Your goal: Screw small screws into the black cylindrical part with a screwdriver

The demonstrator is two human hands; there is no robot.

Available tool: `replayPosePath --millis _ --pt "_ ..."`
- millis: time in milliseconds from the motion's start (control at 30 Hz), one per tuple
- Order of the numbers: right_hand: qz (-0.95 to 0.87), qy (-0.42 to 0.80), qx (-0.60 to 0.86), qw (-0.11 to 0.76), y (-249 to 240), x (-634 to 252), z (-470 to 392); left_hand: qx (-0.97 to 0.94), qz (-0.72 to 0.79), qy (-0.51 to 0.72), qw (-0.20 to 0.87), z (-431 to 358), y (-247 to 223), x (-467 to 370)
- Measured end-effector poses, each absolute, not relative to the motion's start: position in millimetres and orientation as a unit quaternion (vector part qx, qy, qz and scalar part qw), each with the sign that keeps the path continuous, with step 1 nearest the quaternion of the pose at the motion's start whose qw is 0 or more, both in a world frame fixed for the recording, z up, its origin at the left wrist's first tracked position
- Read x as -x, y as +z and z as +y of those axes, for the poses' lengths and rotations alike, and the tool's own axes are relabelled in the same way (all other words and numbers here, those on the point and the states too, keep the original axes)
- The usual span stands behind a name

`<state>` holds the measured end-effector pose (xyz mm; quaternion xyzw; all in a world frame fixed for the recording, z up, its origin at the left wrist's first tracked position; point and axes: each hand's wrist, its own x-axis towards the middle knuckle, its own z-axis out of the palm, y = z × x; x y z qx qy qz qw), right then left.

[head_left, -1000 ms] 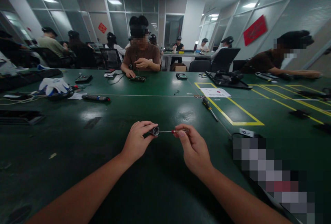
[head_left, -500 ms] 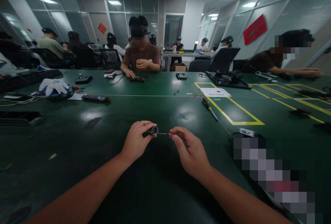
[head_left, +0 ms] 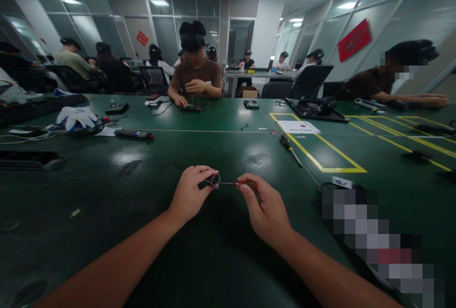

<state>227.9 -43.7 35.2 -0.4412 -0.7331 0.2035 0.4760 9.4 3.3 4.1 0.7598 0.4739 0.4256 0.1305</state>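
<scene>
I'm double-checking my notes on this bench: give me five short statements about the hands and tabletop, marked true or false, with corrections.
1. The left hand holds a small, round-ended dark part. True.
2. The right hand is empty. False: it holds a thin-shafted tool.
3. The tool's shaft points toward the right edge of the picture. False: it points left, toward the part.
4. A yellow-and-black screwdriver lies on the green table. True.
5. The white glove lies on the right side of the picture. False: it lies on the left.
</scene>
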Motion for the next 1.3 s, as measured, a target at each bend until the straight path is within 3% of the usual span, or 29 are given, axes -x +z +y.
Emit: replayPosePath --millis 333,600,800,1067,1300 --pt "-0.759 0.193 0.422 0.457 35 -229 -44 -0.757 0.47 0.433 0.139 7 -2 -8" --pt "-0.692 0.267 0.455 0.493 26 -229 -36 -0.752 0.485 0.423 0.14 5 3 -10" --pt "-0.729 0.279 0.421 0.462 30 -227 -40 -0.746 0.495 0.427 0.126 7 2 -8" --pt "-0.738 0.235 0.442 0.452 34 -228 -42 -0.75 0.484 0.436 0.117 8 0 -8" --pt "-0.678 0.331 0.43 0.495 30 -227 -37 -0.743 0.482 0.442 0.14 7 -2 -9"
